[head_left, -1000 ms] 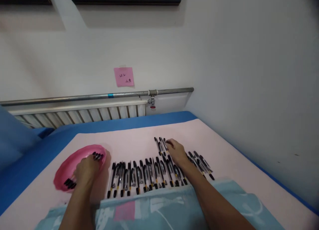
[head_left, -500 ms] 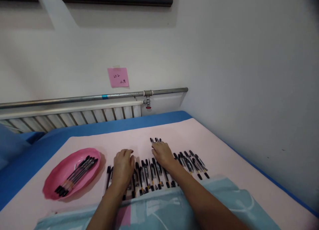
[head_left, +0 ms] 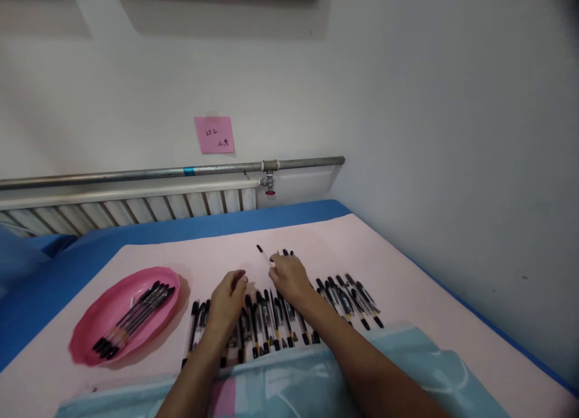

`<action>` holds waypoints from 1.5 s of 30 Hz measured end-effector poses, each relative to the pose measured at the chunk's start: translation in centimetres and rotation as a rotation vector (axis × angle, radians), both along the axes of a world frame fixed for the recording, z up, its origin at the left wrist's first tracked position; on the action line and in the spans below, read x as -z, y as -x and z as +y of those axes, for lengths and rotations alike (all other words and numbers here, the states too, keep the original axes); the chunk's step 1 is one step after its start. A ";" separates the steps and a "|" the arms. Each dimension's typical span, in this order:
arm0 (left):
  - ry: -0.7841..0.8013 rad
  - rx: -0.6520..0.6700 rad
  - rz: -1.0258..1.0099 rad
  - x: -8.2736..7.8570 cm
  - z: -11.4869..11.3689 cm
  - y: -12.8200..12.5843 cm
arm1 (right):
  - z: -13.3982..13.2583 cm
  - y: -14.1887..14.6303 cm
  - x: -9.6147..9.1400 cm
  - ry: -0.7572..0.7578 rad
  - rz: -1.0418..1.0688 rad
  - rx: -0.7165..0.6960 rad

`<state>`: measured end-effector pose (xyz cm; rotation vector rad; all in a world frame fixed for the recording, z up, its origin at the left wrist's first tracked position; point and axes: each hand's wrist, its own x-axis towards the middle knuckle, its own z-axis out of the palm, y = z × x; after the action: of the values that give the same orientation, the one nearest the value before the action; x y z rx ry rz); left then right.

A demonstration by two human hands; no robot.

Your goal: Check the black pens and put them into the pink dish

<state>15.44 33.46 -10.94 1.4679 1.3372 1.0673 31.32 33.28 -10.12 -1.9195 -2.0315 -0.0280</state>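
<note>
A row of several black-capped clear pens (head_left: 344,297) lies side by side on a pale pink sheet (head_left: 407,285). My right hand (head_left: 289,279) rests over the middle of the row, fingers pinched on one pen (head_left: 263,255) whose black tip sticks out to the upper left. My left hand (head_left: 228,300) lies just to its left on the pens, fingers curled; what they hold is hidden. A pink oval dish (head_left: 113,309) at the left holds several more pens (head_left: 133,318).
A light blue patterned cloth (head_left: 289,382) covers my lap at the front edge. Blue bedding (head_left: 54,273) borders the pink sheet. A radiator (head_left: 126,207) and pipe run along the back wall, with a pink note (head_left: 214,134) above. A white wall stands close on the right.
My left hand left the pink dish, with pens lying in it, and moved right to the pen row. My right hand shifted slightly left and lifted one pen's end out of the row.
</note>
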 end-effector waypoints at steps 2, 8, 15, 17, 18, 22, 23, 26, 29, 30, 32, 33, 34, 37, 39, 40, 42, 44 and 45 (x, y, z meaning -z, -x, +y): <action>0.172 -0.036 -0.293 -0.3 0.1 0.2 | -0.6 1.1 -0.4 -0.020 0.054 -0.050; 0.419 -0.031 -0.669 -0.4 0.4 1.1 | -1.6 3.4 0.0 -0.046 0.288 -0.329; 0.416 -0.095 -0.701 -0.6 0.4 1.7 | 1.6 -1.6 -0.1 -0.022 -0.026 0.060; 0.401 -0.086 -0.700 -0.7 0.4 1.6 | 2.7 -2.3 0.1 0.006 -0.079 0.069; 0.393 -0.087 -0.696 -0.8 0.3 1.6 | 3.2 -2.5 0.2 0.018 -0.103 0.064; 0.371 -0.101 -0.678 -0.9 0.3 1.5 | 4.5 -2.1 0.9 0.060 -0.162 0.033; 0.370 -0.106 -0.674 -0.9 0.4 1.5 | 4.7 -1.9 1.1 0.072 -0.168 0.031; 0.389 -0.101 -0.659 -0.8 0.4 1.4 | 5.1 -1.4 1.3 0.105 -0.165 0.035; 0.410 -0.080 -0.648 -0.6 0.4 1.3 | 5.6 -0.9 1.2 0.127 -0.126 0.036; 0.409 -0.077 -0.647 -0.5 0.4 1.3 | 5.7 -0.7 1.2 0.130 -0.104 0.037; 0.403 -0.079 -0.642 -0.4 0.4 1.3 | 5.9 -0.3 1.1 0.121 -0.043 0.042; 0.399 -0.081 -0.641 -0.4 0.4 1.3 | 6.0 -0.1 1.0 0.110 -0.004 0.045; 0.394 -0.084 -0.640 -0.4 0.4 1.3 | 6.1 0.1 0.9 0.093 0.042 0.047; 0.364 -0.071 -0.641 -0.4 0.4 1.4 | 6.2 0.6 0.2 0.027 0.193 0.046; 0.344 -0.021 -0.628 -0.6 0.3 1.5 | 6.2 0.8 -0.8 -0.048 0.380 0.038; 0.333 0.018 -0.607 -0.7 0.2 1.5 | 6.1 0.8 -1.4 -0.096 0.550 0.031; 0.308 0.113 -0.547 -0.9 -0.1 1.5 | 5.8 0.6 -2.7 -0.210 1.036 0.009; 0.275 0.190 -0.476 -1.0 -0.4 1.5 | 5.4 0.2 -3.9 -0.301 1.463 0.004; 0.257 0.219 -0.445 -1.0 -0.5 1.5 | 5.1 -0.1 -4.3 -0.329 1.583 0.019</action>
<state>13.95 32.97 -9.93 1.0789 0.9345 0.9672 31.39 38.37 -5.78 -1.0039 -0.8054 0.8057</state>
